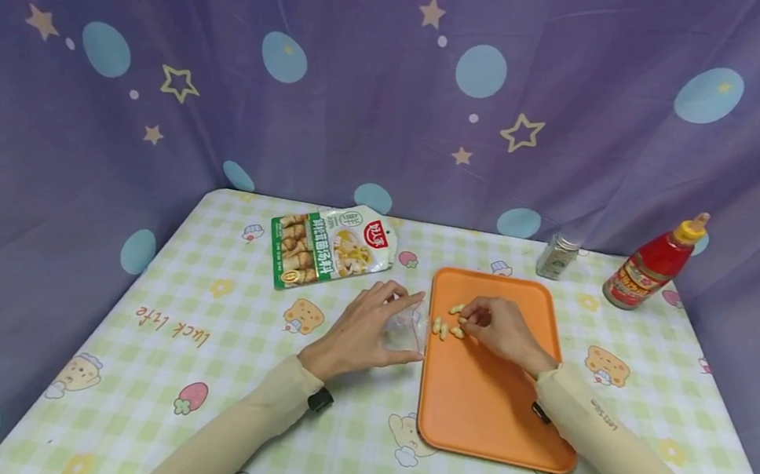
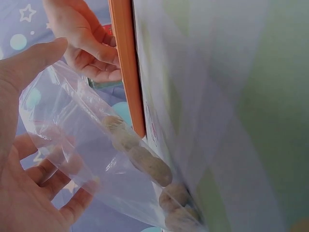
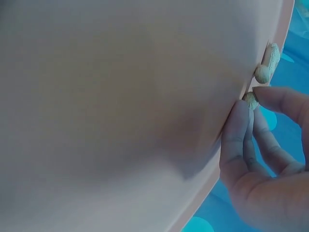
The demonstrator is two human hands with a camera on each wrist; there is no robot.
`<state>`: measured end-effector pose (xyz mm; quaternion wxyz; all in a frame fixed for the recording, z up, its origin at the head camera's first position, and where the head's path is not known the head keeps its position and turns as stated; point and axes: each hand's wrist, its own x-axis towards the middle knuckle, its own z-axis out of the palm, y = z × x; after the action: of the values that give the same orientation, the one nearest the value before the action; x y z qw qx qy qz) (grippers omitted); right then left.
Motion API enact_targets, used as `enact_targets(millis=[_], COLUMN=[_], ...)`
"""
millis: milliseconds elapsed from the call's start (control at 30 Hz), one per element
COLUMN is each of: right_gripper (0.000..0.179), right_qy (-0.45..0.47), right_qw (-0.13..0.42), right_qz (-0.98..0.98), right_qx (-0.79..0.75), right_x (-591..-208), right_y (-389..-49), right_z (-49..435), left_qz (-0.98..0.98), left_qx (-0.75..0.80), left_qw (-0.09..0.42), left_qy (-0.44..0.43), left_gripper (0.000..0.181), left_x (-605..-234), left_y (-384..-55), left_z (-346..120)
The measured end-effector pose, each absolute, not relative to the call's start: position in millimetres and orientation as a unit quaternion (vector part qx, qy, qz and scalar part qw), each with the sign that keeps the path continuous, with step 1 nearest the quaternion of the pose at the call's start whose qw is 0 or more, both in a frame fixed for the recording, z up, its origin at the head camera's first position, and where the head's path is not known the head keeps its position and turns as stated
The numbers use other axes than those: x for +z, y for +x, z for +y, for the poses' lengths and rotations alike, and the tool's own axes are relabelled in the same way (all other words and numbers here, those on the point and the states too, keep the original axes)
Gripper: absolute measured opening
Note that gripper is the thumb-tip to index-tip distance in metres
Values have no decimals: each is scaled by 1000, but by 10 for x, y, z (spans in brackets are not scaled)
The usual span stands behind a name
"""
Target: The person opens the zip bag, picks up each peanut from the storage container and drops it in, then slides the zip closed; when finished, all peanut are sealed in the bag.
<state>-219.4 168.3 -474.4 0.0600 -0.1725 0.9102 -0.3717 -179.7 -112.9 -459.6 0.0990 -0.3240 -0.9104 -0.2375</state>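
A clear plastic bag (image 1: 404,331) lies at the tray's left edge, its mouth facing the tray. My left hand (image 1: 362,328) holds it, thumb and fingers spread around the mouth. Several unshelled peanuts (image 2: 149,165) show inside the bag in the left wrist view. My right hand (image 1: 500,329) reaches over the orange tray (image 1: 480,403) and pinches a peanut (image 3: 250,100) between thumb and fingertips, at the tray surface. Several loose peanuts (image 1: 443,330) lie beside those fingertips, near the tray's left edge.
Behind the left hand, a green and white seasoning pouch (image 1: 332,248) lies flat. A small spice jar (image 1: 558,257) and a red sauce bottle (image 1: 654,263) with a yellow cap stand at the back right. A checked cloth (image 1: 201,302) covers the table; a purple curtain (image 1: 367,109) hangs behind.
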Motion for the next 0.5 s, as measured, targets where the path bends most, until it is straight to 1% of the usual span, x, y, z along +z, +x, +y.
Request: enact_targets(millis=[233, 500], right_gripper=[8, 9], right_qy=[-147, -146], right_qw=[66, 51], right_qz=[907, 905], right_qx=[-388, -397], right_x=[-4754, -4719], right_y=[-2156, -2060], right_z=[1686, 1702], left_qz=[-910, -912], left_qx=[-239, -231], left_qw=[97, 97], left_qy=[-325, -326], left_gripper=[93, 93], left_x=[-4604, -4606], left_y=[-1795, -1798], left_z=[-1127, -1125])
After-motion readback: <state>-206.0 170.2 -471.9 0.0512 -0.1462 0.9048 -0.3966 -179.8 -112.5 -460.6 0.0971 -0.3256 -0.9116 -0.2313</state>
